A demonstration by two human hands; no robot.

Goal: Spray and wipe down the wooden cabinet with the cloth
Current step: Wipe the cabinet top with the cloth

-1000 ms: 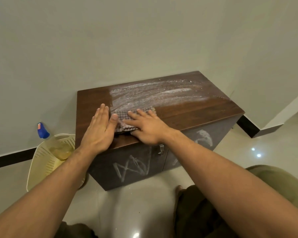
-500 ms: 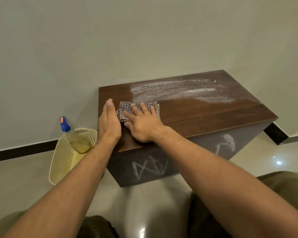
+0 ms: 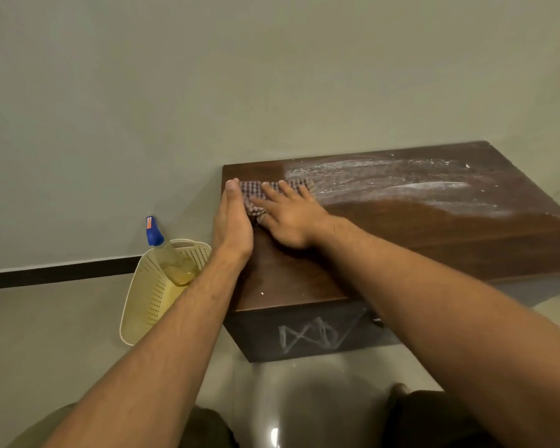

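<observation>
A low dark wooden cabinet (image 3: pixel 417 240) stands against the wall, its top smeared with white powder along the back. My right hand (image 3: pixel 288 218) lies flat with spread fingers on a checked cloth (image 3: pixel 251 192) near the top's back left corner. My left hand (image 3: pixel 232 221) stands on its edge along the cabinet's left side, fingers straight, touching the cloth. A spray bottle (image 3: pixel 168 253) with a blue nozzle and yellowish liquid leans in a basket to the left.
A cream perforated basket (image 3: pixel 146 302) sits on the glossy tiled floor left of the cabinet. White chalk scribbles mark the cabinet's front. The wall with a black skirting runs behind. My knees show at the bottom edge.
My right hand has pushed the cloth from the front of the top toward the back left corner. My left hand turned onto its edge and followed along the left side.
</observation>
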